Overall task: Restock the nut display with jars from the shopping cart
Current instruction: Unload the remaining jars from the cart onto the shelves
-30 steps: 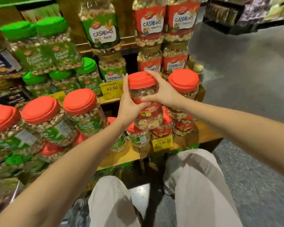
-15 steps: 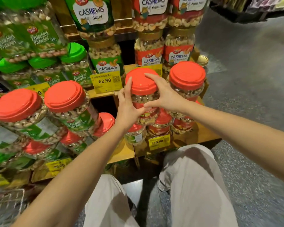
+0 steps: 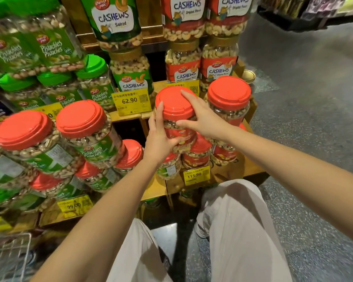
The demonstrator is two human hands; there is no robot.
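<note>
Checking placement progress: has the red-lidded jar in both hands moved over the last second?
Yes, slightly downward. The held jar had its lid level with the neighbouring jar to its right; now it sits lower. Left hand and right hand grip it.

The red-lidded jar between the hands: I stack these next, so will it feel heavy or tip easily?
Probably heavy: the red-lidded jar looks packed with nuts to its lid. Likely tippy: tall and apparently perched on lids of lower jars. Left hand and right hand both grip it.

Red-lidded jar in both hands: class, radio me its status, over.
Left grip holds red-lidded jar by its side, right grip across its top. Jar upright above lower jars. Neighbouring jar close on right.
</note>
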